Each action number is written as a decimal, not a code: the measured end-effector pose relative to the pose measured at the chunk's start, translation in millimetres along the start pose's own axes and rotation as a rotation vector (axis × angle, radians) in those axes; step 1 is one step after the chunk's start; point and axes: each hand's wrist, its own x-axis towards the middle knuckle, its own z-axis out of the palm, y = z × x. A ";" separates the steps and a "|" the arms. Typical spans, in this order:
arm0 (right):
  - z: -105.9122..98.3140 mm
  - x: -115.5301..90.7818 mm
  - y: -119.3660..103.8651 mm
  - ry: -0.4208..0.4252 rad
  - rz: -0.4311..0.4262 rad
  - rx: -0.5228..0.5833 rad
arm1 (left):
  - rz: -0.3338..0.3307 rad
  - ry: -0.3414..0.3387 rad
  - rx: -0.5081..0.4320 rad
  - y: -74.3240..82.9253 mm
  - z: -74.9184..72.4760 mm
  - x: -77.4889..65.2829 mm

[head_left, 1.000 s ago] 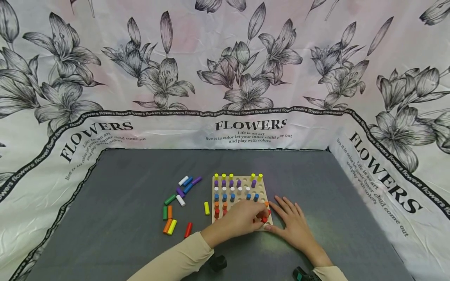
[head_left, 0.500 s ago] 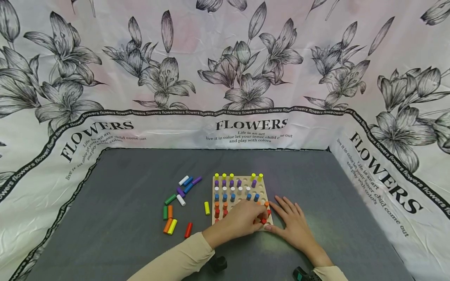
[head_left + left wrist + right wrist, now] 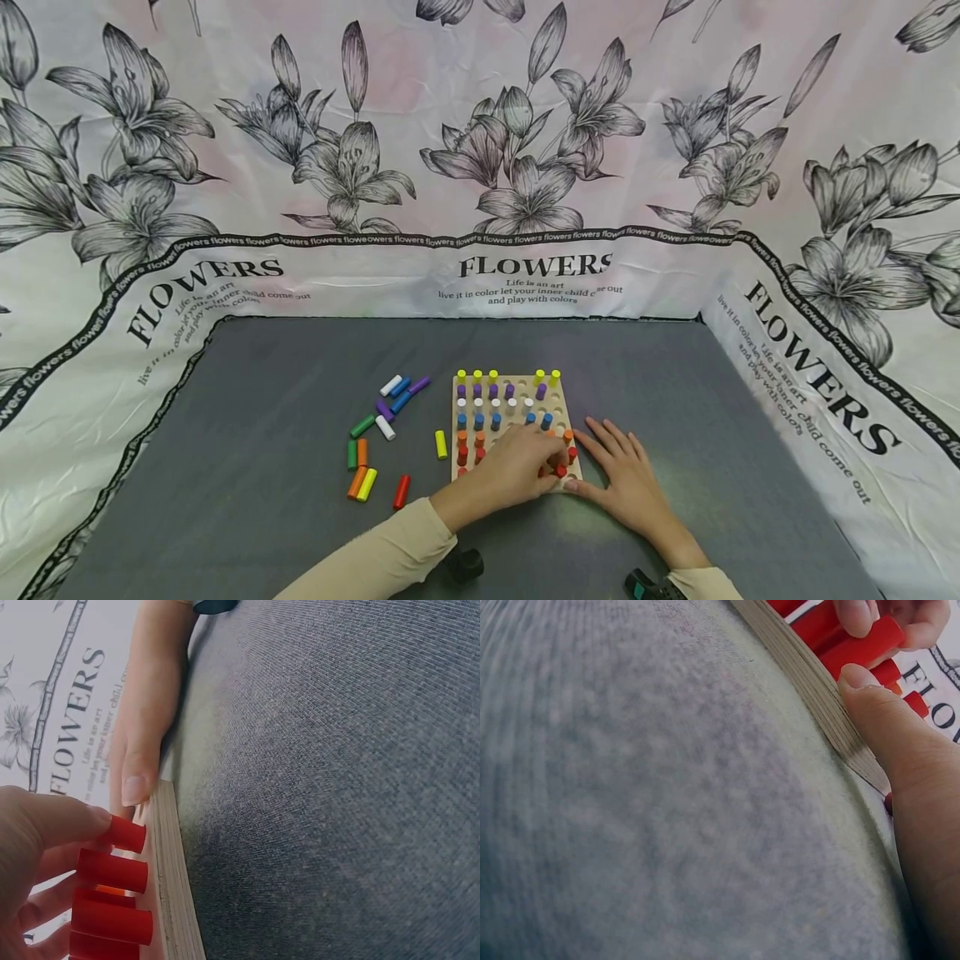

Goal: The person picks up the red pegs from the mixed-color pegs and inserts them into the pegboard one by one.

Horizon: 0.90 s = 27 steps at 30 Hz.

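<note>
My left hand (image 3: 517, 462) reaches over the near part of a wooden pegboard (image 3: 517, 382). Its thumb and fingers pinch a red peg (image 3: 561, 472) near the board's front right corner. In the left wrist view that red peg (image 3: 126, 834) stands at the end of a line of red pegs (image 3: 112, 871). The right hand (image 3: 630, 483) lies at the board's right edge with fingers spread, its thumb (image 3: 874, 705) pressing on the corner. Rows of yellow, purple, white, blue and orange pegs stand farther back. My left hand hides part of the near rows.
Loose pegs lie left of the board, among them a green peg (image 3: 363, 426), a white peg (image 3: 386, 427), a yellow peg (image 3: 441, 444) and a red peg (image 3: 402, 492). The grey table (image 3: 262, 500) meets a flower-printed cloth (image 3: 375, 275) at the back and sides.
The red peg in my left fingers has shifted very slightly to the left. My right hand has stayed in place at the board's edge.
</note>
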 end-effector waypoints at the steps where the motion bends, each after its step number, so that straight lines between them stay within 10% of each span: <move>1: -0.1 0.0 -0.1 0.001 0.000 0.003 | -0.004 0.000 0.001 0.1 0.4 -0.2; 27: 0.2 0.4 -1.6 0.002 0.010 -0.004 | -0.083 -0.058 -0.027 2.1 0.0 -0.4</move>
